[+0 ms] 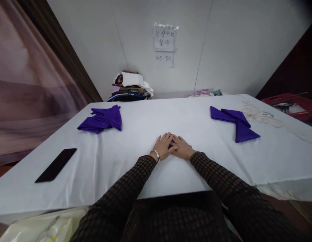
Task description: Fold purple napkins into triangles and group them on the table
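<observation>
A small purple cloth (170, 142) lies on the white-covered table (161, 116), mostly hidden under my two hands. My left hand (163, 146), with a silver bracelet at the wrist, lies flat on its left part. From the right, my right hand (181, 148) rests flat on the same cloth, fingers stretched out. The fingertips of both hands meet and overlap near the middle. A folded purple cloth (102, 119) sits at the back left of the table, and purple folded cloths (234, 121) overlap at the back right.
A long black flat object (56, 165) lies at the table's left. Stacked clothes (130, 88) stand behind the far edge, with more fabric (202, 93) to their right. A red basket (292, 103) is at the far right. Paper signs (164, 40) hang on the wall.
</observation>
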`<action>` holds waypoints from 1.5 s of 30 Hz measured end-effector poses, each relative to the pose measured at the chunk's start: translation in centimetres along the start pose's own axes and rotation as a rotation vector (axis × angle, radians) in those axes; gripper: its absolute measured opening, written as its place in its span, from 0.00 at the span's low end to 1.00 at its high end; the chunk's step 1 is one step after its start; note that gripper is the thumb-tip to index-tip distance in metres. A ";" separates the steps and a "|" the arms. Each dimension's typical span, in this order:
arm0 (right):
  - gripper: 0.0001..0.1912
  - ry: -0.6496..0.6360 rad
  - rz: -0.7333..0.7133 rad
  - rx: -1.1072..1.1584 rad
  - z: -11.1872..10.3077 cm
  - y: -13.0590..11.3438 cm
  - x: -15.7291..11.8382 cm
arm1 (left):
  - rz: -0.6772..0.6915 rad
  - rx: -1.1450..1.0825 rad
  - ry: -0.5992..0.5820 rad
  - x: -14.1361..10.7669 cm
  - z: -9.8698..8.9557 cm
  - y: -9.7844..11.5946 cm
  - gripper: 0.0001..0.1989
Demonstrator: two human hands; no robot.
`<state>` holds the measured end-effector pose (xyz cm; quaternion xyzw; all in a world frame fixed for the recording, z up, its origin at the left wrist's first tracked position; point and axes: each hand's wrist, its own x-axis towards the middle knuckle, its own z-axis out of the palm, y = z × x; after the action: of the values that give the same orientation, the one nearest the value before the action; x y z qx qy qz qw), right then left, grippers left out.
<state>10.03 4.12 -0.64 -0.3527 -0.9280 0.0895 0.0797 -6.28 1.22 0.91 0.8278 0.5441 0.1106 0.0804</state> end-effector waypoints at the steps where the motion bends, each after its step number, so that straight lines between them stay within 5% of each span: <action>1: 0.35 0.005 0.006 0.007 0.0 0.0 0.0 | -0.014 -0.007 -0.020 0.3 0.4 0.0 0.34; 10: 0.42 0.015 -0.004 0.076 -0.8 0.2 -0.1 | -0.092 0.035 -0.049 0.6 1.6 -1.1 0.37; 38: 0.41 -0.082 0.175 0.069 -3.2 3.8 -8.1 | -0.082 0.200 -0.068 1.2 1.8 -1.3 0.38; 45: 0.43 0.017 0.168 0.052 -4.6 1.4 -5.7 | -0.076 0.202 -0.065 1.2 1.9 -1.3 0.36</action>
<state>16.14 1.83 3.07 -0.4279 -0.8918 0.1169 0.0891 -6.47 2.77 -1.12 0.8137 0.5804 0.0253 0.0184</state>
